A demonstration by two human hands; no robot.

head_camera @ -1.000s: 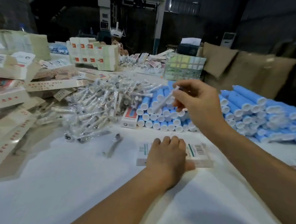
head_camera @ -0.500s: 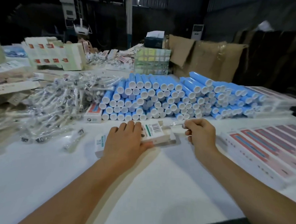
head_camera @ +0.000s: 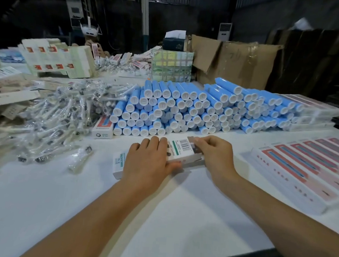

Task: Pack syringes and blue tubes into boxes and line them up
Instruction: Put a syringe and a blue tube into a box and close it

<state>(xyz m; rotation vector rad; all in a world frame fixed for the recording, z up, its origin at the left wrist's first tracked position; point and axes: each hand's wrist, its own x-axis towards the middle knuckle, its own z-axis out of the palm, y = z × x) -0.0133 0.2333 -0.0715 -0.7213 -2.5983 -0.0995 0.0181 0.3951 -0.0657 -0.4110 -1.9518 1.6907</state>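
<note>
Left hand [head_camera: 149, 162] lies flat across the box [head_camera: 178, 149], fingers straight, pressing it onto the table [head_camera: 160, 216] near the middle of the surface. Right hand [head_camera: 214, 152] is curled at the box's open right end, fingertips pinching at the end flap; whether the syringe is fully inside cannot be seen, since the fingers cover the opening.

Risks, as judged:
- Box could skid or rotate under the flat palm if the right hand pushes along its length, since nothing backs the closed end.
- Flap may crease or tear if folded over contents that stick out.
- The tube pile [head_camera: 195, 110] sits just behind the box toward the far edge; a knock from the knuckles could start caps rolling off the stack.
- The loose wrapped syringe [head_camera: 80, 159] lies apart, toward the left edge, and could be swept by the forearm.

Counts:
- Boxes in hand: one. One more small box [head_camera: 102, 129] sits at the left foot of the tube pile.
- Blue tubes: too many to count, several dozen at least.
- Wrapped syringes [head_camera: 53, 118]: one large heap, uncountable.
- Finished boxes in the row [head_camera: 304, 168] at the right edge: about seven visible.
</note>
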